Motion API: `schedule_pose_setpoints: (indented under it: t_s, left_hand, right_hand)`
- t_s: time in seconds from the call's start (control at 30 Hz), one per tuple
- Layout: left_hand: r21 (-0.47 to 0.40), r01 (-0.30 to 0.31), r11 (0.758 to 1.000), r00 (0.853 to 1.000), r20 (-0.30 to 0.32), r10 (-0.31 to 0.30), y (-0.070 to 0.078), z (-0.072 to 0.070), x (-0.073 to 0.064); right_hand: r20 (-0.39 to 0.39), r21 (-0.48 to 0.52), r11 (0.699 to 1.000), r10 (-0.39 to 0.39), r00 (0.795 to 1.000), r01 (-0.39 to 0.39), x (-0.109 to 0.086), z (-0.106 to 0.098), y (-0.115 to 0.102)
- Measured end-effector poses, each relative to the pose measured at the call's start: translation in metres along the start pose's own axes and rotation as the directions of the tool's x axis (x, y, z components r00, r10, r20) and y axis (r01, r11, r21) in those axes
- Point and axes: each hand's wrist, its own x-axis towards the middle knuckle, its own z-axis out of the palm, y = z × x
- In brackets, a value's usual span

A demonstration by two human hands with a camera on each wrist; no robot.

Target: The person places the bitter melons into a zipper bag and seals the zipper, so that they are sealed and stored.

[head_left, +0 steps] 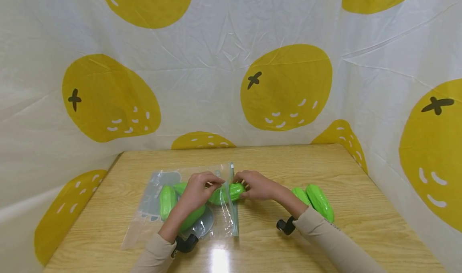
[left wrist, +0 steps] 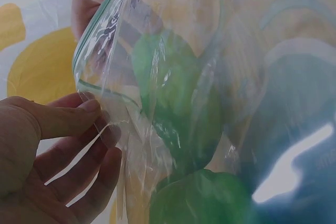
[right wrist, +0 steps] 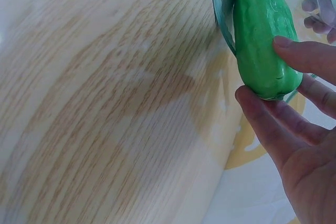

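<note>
A clear zip bag (head_left: 138,229) with a grey printed pattern lies on the table, its green-edged mouth to the right. My left hand (head_left: 199,188) pinches the bag's mouth edge between thumb and index finger; in the left wrist view the other fingers (left wrist: 102,182) are spread loosely. My right hand (head_left: 258,186) holds the near end of a glossy green cucumber (right wrist: 265,35), thumb on top and fingertips at its end. That cucumber passes partly through the mouth. Several more green vegetables (head_left: 167,200) are inside the bag, some partly hidden by my left arm.
Two more green cucumbers, one in full view (head_left: 320,202) and the other (head_left: 300,195) partly covered by my right arm, lie at the table's right. A white cloth (head_left: 202,100) with yellow fruit prints hangs behind and beside the wooden table (head_left: 274,160).
</note>
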Motion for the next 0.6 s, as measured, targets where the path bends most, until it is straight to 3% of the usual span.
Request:
schedule_pose_setpoints:
  t_s: [0.3,0.6]
  left_hand:
    - [-0.006,0.009,1.0,1.0,-0.001,-0.009,-0.0001,0.0004,0.0006]
    - [-0.012,0.005,1.0,1.0,0.003,-0.005,0.0011,-0.001,0.0007]
  right_hand:
    - [-0.01,0.045,0.999,-0.014,1.0,0.014,0.0034,0.0033,0.0013]
    - [0.018,0.1,0.995,0.023,1.0,-0.025,0.0055,0.0064,-0.0009]
